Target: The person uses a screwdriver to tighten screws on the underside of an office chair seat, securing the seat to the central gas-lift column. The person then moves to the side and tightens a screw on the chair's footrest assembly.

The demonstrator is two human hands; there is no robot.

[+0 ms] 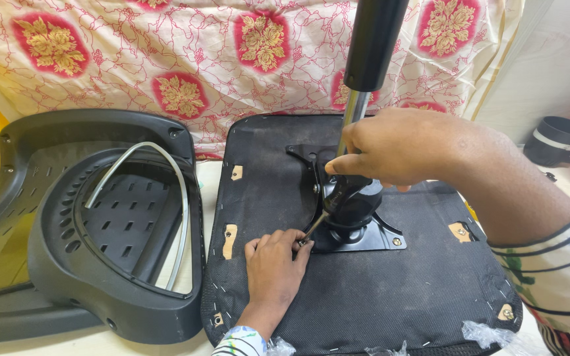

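An upturned office chair seat [390,290], covered in black fabric, lies before me. A black metal mechanism plate [377,234] is bolted to its middle, with a gas lift cylinder [371,46] standing upright in it. My right hand [397,145] grips the cylinder's shiny shaft just above the mechanism. My left hand [275,267] rests on the fabric and pinches the end of a thin metal lever [313,227] that sticks out of the mechanism.
A black plastic chair back shell [54,224] with a curved grey rod [166,171] lies to the left, touching the seat's edge. A red-and-white patterned cloth [199,59] hangs behind. A dark round cup [559,138] sits at the far right.
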